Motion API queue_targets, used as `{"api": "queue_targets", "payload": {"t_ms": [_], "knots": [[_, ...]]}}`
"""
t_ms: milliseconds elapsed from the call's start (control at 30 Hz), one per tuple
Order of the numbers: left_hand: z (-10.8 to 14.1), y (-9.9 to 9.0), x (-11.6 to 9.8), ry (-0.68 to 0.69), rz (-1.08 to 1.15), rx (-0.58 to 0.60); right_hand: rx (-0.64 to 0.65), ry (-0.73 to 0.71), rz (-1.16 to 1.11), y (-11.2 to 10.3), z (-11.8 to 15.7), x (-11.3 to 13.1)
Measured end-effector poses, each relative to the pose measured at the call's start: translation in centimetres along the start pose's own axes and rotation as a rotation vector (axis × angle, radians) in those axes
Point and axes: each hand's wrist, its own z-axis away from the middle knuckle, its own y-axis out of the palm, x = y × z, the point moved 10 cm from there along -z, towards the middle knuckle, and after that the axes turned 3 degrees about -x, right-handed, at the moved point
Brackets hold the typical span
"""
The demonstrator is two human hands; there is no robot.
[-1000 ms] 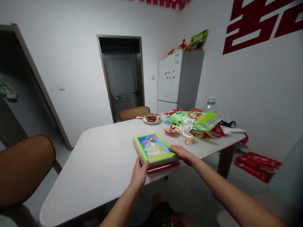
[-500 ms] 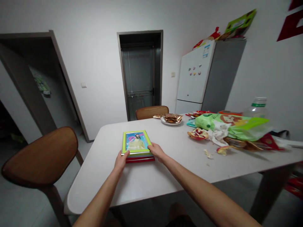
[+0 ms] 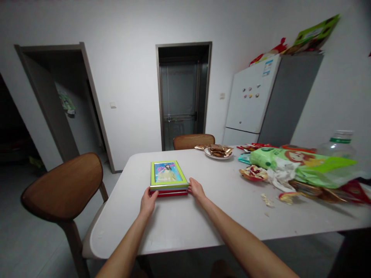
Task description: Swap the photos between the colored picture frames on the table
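Observation:
A lime-green picture frame [image 3: 168, 184] with a figure in a pale dress on blue lies flat on the table. Under it is a red-edged piece [image 3: 174, 194] of like size, so the two form a low stack. My left hand [image 3: 148, 200] is closed on the near left corner, thumb along the front edge. At the near right corner, my right hand [image 3: 196, 188] holds the side of the stack with bent fingers; part of its grip is hidden.
On the table [image 3: 139, 235] to the right are a plate of wrapped snacks [image 3: 218, 151], an opened pomegranate [image 3: 253, 173], peel scraps [image 3: 266, 200], crumpled tissue [image 3: 282, 173], a green bag [image 3: 304, 164] and a clear bottle [image 3: 337, 144]. Wooden chairs [image 3: 65, 185] stand left and behind.
The view has turned slightly left. My right hand has slid from the frame's top edge down to the side of the stack. My left thumb sits lower on the front edge.

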Motion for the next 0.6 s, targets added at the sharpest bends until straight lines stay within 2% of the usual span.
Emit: {"api": "queue_targets", "payload": {"t_ms": [133,200,267,333,367,500,567,600], "knots": [[2.1,-1.4,0.5,-0.051,0.003,-0.060,-0.143,0.197,-0.152,-1.5,3.5,-3.0],[3.3,-1.7,0.2,-0.088,0.016,-0.082,-0.159,0.244,-0.198,-1.7,5.2,-3.2],[4.4,-1.3,-0.9,-0.114,0.047,-0.077,-0.156,0.254,-0.227,-1.8,6.4,-1.9],[5.3,-0.1,-3.3,-0.108,0.098,-0.044,-0.111,0.200,-0.288,-1.5,7.1,1.3],[5.7,0.7,-5.1,-0.091,0.130,-0.020,-0.067,0.140,-0.347,-1.3,7.3,3.7],[7.7,3.3,-14.6,0.075,0.295,0.094,0.074,-0.208,-0.610,-2.0,8.5,15.5],[9.6,5.0,-19.9,0.216,0.518,0.313,0.147,-0.312,-0.729,-2.6,9.6,19.6],[10.5,5.4,-21.5,0.243,0.564,0.392,0.178,-0.341,-0.775,-2.8,10.1,20.9]]}}
